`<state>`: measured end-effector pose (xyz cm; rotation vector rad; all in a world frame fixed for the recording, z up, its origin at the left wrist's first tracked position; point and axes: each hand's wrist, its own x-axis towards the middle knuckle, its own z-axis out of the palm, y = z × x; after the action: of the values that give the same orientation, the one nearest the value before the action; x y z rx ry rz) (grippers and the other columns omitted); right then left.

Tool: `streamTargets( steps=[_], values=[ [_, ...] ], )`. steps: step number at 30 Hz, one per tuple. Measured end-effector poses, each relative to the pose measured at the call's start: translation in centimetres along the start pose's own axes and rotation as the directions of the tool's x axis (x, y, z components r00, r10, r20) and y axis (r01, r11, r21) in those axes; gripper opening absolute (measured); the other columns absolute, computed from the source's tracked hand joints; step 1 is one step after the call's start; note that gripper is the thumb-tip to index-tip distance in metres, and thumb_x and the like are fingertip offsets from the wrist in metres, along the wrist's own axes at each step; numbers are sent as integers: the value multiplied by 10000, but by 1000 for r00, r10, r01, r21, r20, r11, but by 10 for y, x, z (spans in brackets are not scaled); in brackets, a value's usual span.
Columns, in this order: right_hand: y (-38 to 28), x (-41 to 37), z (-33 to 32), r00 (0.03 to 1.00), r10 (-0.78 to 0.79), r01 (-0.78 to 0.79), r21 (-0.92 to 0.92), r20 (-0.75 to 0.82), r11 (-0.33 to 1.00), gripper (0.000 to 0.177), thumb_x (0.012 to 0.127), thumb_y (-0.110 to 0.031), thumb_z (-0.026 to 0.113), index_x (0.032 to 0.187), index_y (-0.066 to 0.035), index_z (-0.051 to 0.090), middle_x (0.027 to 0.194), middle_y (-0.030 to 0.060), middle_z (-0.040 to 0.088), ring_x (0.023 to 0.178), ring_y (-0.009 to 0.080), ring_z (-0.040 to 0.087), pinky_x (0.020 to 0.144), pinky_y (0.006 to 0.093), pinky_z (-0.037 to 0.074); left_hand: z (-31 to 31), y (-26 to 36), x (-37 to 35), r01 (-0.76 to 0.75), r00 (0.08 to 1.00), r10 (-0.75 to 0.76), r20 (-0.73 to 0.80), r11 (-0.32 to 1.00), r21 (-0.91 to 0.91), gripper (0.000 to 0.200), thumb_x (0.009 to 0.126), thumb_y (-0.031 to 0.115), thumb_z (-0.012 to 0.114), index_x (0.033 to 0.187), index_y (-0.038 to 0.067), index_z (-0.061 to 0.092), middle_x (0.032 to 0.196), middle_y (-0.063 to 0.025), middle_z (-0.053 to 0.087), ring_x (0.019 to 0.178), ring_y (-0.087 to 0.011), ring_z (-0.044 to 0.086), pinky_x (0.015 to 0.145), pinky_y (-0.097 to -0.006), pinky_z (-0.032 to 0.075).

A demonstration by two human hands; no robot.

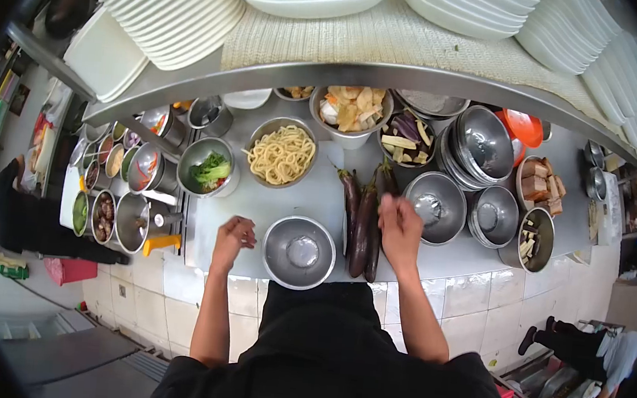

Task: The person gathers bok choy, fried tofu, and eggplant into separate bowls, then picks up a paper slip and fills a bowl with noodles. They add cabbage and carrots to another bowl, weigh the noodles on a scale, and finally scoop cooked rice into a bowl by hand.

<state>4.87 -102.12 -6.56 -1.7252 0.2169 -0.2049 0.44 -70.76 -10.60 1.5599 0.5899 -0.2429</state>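
An empty steel bowl [299,253] sits at the counter's front edge, between my hands. My left hand [234,242] is just left of its rim, fingers loosely bent and apart, nothing in them. Right of the bowl lie several whole purple eggplants [363,229], stems pointing away from me. My right hand [401,227] is over the right side of the eggplants, its fingers loosely curled and apart with nothing showing in them. Behind the bowl stands a bowl of thick pale noodles [281,155]. A bowl of leafy greens [210,168] is to its left.
Stacked steel bowls [482,145] stand at right, near a container of browned meat blocks [541,185] and a pot of cut pieces [534,244]. Cut eggplant [407,140] fills a bowl behind. A plate-laden metal shelf [329,73] overhangs the counter. Other people are left and right.
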Motion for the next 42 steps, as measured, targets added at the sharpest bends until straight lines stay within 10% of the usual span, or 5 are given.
streamTargets(
  steps=[8,21,29,36,42],
  values=[
    [38,-77,-54,999,42,-36,-165,34,986,158,808,-128,661,769,0,577,705,33,537,579,93,475,511,230,386,40,-46,-55,141,987,-147,68,986,89,366,807,175,586,1053,-92,538,729,-128,614,493,-162,582,412,-259,458],
    [-39,-123,-35,827,-291,558,-638,481,530,416,865,-187,517,1245,-25,468,1296,158,470,1221,310,437,962,410,391,130,24,-99,-549,807,413,423,788,278,273,715,83,501,943,-7,619,773,-221,635,720,-346,642,673,-378,499],
    [-73,-122,-104,930,-37,313,-736,365,600,270,890,-254,493,912,-20,626,916,153,636,807,326,611,731,410,479,219,70,-91,-824,565,718,406,517,233,186,738,92,490,851,-25,581,689,-238,597,638,-416,591,582,-445,465],
    [-17,-157,-222,868,-342,133,-496,-360,858,101,726,-149,664,750,-61,620,734,142,607,695,299,600,602,367,485,280,93,-90,-494,794,442,418,869,18,161,790,24,443,888,-72,527,553,-118,557,353,-167,515,295,-270,363],
    [118,-255,-367,619,143,-574,-320,-772,754,119,550,6,517,662,-21,550,718,179,580,640,330,562,540,377,431,333,65,-114,-289,856,286,431,955,-60,147,737,67,506,811,-60,512,536,-123,535,321,-187,471,283,-276,349]
  ],
)
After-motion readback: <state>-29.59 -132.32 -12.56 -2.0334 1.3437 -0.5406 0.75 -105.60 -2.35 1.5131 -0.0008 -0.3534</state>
